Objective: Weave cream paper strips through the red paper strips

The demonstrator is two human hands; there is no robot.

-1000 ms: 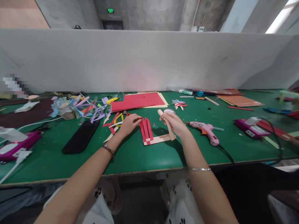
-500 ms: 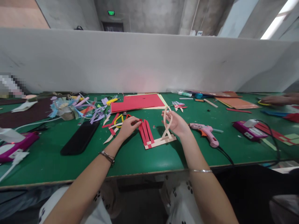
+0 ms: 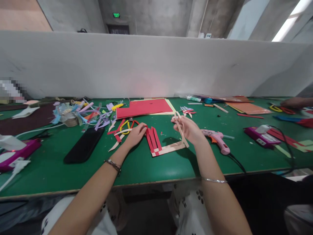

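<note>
My left hand (image 3: 137, 134) pinches the upper end of the leftmost red paper strip (image 3: 149, 141). Several red strips stand side by side and cross cream paper strips (image 3: 170, 148) at a small woven corner (image 3: 155, 152) on the table. At the other end, my right hand (image 3: 189, 129) has its fingers bent around a raised, curved cream strip (image 3: 181, 129), which loops up from the table. Scissors with yellow and red handles (image 3: 125, 128) lie behind my left wrist among loose strips. A pink glue gun (image 3: 218, 140) rests right of my right forearm.
Red card sheets (image 3: 149, 107) lie at the back of the green table (image 3: 146, 173). On the left are a black phone (image 3: 84, 145), a purple power strip (image 3: 22, 153) and paper scraps (image 3: 69, 114). Another power strip (image 3: 261, 135) and another person's hand (image 3: 292, 102) are at right.
My right hand has shifted slightly right, and its fingers have closed more. The cream loop has narrowed and tilted to the right. My left hand has barely moved.
</note>
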